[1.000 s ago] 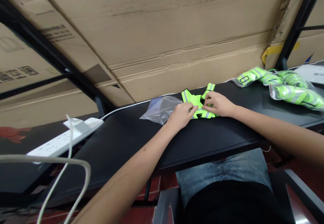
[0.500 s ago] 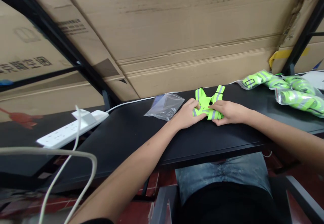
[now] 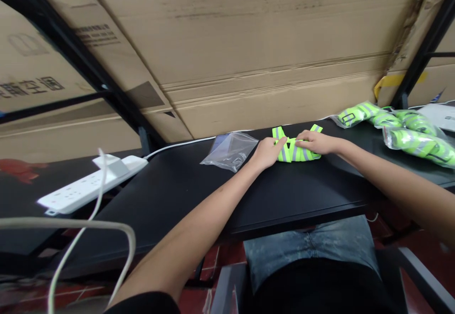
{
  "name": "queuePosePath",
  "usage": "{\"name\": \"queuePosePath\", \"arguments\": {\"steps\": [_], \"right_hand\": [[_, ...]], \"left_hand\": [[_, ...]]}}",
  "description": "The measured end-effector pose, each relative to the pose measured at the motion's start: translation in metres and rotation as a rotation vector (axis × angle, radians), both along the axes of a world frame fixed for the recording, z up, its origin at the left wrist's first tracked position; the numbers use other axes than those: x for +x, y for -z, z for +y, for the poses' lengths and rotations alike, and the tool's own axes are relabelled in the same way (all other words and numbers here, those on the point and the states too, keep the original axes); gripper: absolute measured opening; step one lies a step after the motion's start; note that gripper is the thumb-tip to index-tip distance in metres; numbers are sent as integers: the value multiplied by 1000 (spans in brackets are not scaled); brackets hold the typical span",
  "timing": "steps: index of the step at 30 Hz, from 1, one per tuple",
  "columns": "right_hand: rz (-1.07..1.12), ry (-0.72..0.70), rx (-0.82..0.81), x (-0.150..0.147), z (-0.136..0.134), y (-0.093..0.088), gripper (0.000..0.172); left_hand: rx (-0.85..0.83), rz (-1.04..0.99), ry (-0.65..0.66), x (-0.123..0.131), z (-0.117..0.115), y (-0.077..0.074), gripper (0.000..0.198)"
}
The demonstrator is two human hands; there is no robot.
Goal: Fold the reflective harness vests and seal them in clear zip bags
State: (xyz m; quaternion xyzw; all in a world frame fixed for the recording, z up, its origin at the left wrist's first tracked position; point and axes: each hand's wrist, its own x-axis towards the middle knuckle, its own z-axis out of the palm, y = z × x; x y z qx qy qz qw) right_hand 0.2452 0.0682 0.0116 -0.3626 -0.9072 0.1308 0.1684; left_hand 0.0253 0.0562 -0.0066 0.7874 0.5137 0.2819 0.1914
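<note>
A neon yellow-green reflective vest made of straps with grey stripes lies partly folded on the black table. My left hand grips its left side, with thumb and fingers closed on the straps. On the right side, my right hand pinches the straps from above, its fingers bent over them. Two strap ends stick out beyond the hands toward the cardboard. Just left of my left hand lies a clear plastic bag, flat on the table. Parts of the vest are hidden under my fingers.
Several bagged reflective vests are piled at the right. A white power strip with a plug sits at the left, and a pale cable loops in front. Large cardboard boxes stand behind the table, between black metal posts.
The vest's near part has been folded up and lies flatter and wider. My right hand has shifted up and slightly right; my left hand has changed its grip on the straps.
</note>
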Motion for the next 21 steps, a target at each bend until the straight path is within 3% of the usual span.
{"name": "queuePosePath", "arguments": {"steps": [5, 8, 10, 13, 15, 17, 21], "right_hand": [[-17, -37, -62, 6, 23, 14, 39], [43, 91, -53, 5, 20, 16, 37], [48, 252, 44, -1, 11, 13, 43], [-119, 567, 299, -13, -9, 10, 43], [-227, 694, 368, -21, -21, 10, 45], [-222, 738, 330, -26, -28, 11, 51], [-149, 697, 241, -22, -29, 14, 63]], "left_hand": [[29, 132, -138, 7, 20, 14, 42], [55, 192, -203, 9, 18, 13, 50], [107, 228, -224, 11, 13, 8, 53], [146, 293, -133, 13, 10, 3, 38], [163, 289, -87, 14, 11, 3, 35], [172, 258, -59, 13, 13, 4, 34], [124, 232, 38, 11, 13, 4, 33]]}}
